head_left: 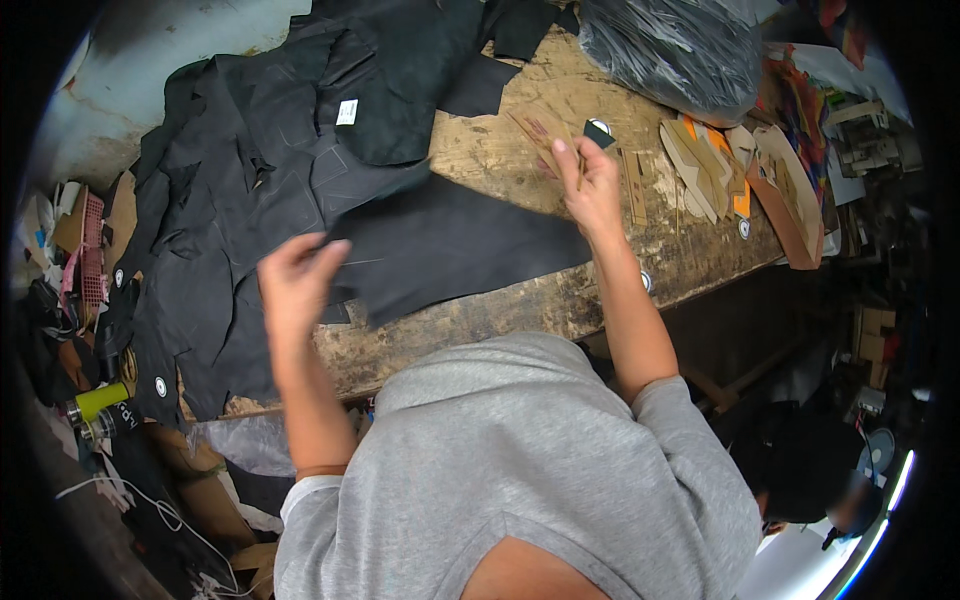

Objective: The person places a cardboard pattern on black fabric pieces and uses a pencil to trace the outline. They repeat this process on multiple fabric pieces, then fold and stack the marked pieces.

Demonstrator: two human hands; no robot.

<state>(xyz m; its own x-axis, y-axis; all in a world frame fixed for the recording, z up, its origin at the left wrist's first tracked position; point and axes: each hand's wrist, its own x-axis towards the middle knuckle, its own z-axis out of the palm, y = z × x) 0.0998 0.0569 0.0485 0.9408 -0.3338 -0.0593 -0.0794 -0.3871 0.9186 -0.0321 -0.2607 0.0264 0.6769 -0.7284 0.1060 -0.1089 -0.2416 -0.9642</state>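
Note:
A large flat piece of black leather (460, 240) lies across the near middle of the workbench, with a thin pale line on it. Its left side is raised and smeared by motion. My left hand (298, 285), also blurred, is closed at that left edge, thumb and fingers on the leather. Above the piece's right end, my right hand (592, 190) pinches a thin tan card pattern (540, 130) between thumb and fingers. A slim stick-like thing shows at those fingers; I cannot tell what it is.
A heap of black leather (240, 170) covers the bench's left side. A black plastic bag (670, 55) stands at the back right. Several card patterns (695, 170) lie on the right of the worn wooden bench (480, 150). A green-topped bottle (98, 402) is at far left.

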